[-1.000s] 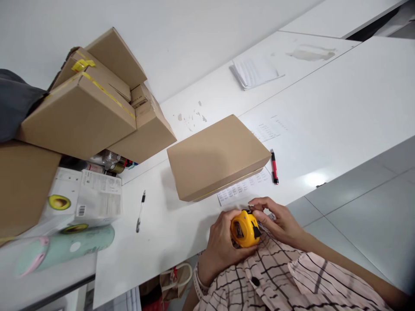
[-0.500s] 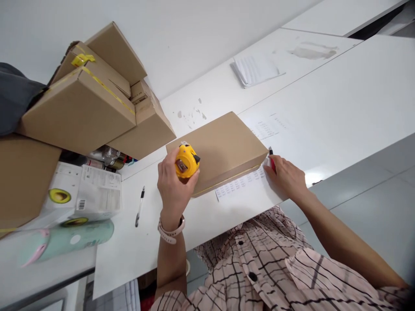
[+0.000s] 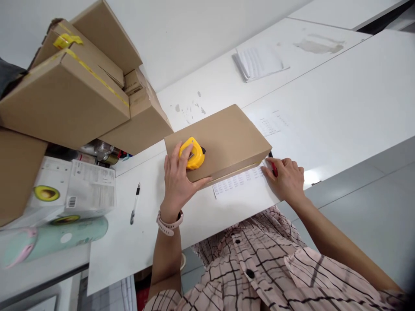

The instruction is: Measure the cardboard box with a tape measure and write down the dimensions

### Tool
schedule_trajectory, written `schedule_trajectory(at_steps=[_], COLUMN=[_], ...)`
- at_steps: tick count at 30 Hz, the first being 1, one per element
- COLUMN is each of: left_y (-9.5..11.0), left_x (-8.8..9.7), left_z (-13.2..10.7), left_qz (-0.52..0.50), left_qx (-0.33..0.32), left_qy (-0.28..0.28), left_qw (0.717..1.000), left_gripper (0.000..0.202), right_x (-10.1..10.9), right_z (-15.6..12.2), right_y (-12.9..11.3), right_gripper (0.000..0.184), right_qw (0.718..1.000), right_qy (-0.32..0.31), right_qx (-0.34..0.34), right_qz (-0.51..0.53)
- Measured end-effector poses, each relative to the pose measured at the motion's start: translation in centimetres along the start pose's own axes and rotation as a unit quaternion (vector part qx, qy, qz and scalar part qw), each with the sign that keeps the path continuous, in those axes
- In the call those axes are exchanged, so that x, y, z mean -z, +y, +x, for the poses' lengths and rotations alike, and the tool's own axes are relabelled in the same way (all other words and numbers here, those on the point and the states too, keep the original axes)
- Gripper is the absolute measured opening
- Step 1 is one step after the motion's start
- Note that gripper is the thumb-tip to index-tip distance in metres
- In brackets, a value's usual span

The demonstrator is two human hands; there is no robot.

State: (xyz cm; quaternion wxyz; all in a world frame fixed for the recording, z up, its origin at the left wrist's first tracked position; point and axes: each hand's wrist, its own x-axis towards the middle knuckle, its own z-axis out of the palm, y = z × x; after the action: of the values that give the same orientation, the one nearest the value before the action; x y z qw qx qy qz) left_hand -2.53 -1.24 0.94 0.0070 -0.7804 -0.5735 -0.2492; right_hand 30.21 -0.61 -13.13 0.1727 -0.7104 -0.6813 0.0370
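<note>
A closed brown cardboard box (image 3: pixel 223 134) lies flat on the white table. The yellow tape measure (image 3: pixel 197 160) rests on its top near the left end. My left hand (image 3: pixel 180 183) has its fingers spread, with the index finger lying over the tape measure and the thumb stretched along the box's front edge. At the box's right front corner, my right hand (image 3: pixel 285 178) is closed around a slim red and black tool (image 3: pixel 274 167), mostly hidden by the fingers. A sheet with handwritten columns (image 3: pixel 227 186) sticks out from under the box's front side.
Stacked cardboard boxes (image 3: pixel 81 99) stand at the left, above an avocado-print carton (image 3: pixel 92 185) and a mint-green bottle (image 3: pixel 81 231). A pen (image 3: pixel 135 203) lies left of my left hand. Papers (image 3: pixel 259 65) sit at the back, and another written sheet (image 3: pixel 270 123) behind the box.
The tape measure has gone from upright in my left hand to lying on the box top. My left hand has spread out over it and the box edge. My right hand stays by the corner.
</note>
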Motion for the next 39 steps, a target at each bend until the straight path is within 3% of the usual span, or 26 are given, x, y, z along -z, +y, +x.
schedule_trajectory(at_steps=[11,14,16,17,18,20,23,25,32,39], left_y=[-2.7,-1.6,-0.1,0.7,1.4,2.5,2.9,2.7,3.3,4.6], left_x=[-1.8,-2.0,-2.4,-2.8,-3.2,-4.3,-5.5,-5.9,-6.2,-7.7], left_z=[6.2,5.3,3.0,1.5,-0.1,-3.0,-5.3,-5.5,-3.8,-4.5], left_qz=[-0.024,0.016,0.033,0.033,0.023,0.014,0.056,0.09,0.132,0.195], left_qx=[-0.047,-0.05,-0.081,-0.112,-0.151,-0.202,-0.177,-0.155,-0.194,-0.184], left_qy=[-0.034,0.043,0.093,0.091,0.056,-0.073,-0.243,-0.298,-0.345,-0.335], left_qw=[0.998,0.998,0.992,0.989,0.987,0.977,0.952,0.938,0.909,0.903], left_gripper=[0.1,0.096,0.078,0.064,0.048,0.029,0.033,0.039,0.047,0.04], right_x=[-0.1,0.0,0.1,0.1,0.1,0.1,0.0,-0.1,-0.1,-0.3], right_z=[0.0,0.0,0.1,0.1,0.1,0.1,0.0,0.0,-0.1,0.2], right_y=[0.0,-0.1,-0.1,-0.2,-0.1,0.0,0.3,0.4,0.2,0.2], right_gripper=[0.044,0.044,0.044,0.043,0.043,0.044,0.046,0.046,0.044,0.043], right_qw=[1.0,1.0,0.999,0.999,0.999,0.999,0.999,0.998,0.996,0.997], right_qy=[0.016,0.016,0.018,0.018,0.018,0.022,0.035,0.045,0.059,0.065], right_qx=[-0.002,-0.007,-0.014,-0.017,-0.019,-0.022,-0.025,-0.03,-0.061,-0.03], right_qz=[0.023,0.024,0.023,0.023,0.024,0.027,0.034,0.043,0.035,0.019])
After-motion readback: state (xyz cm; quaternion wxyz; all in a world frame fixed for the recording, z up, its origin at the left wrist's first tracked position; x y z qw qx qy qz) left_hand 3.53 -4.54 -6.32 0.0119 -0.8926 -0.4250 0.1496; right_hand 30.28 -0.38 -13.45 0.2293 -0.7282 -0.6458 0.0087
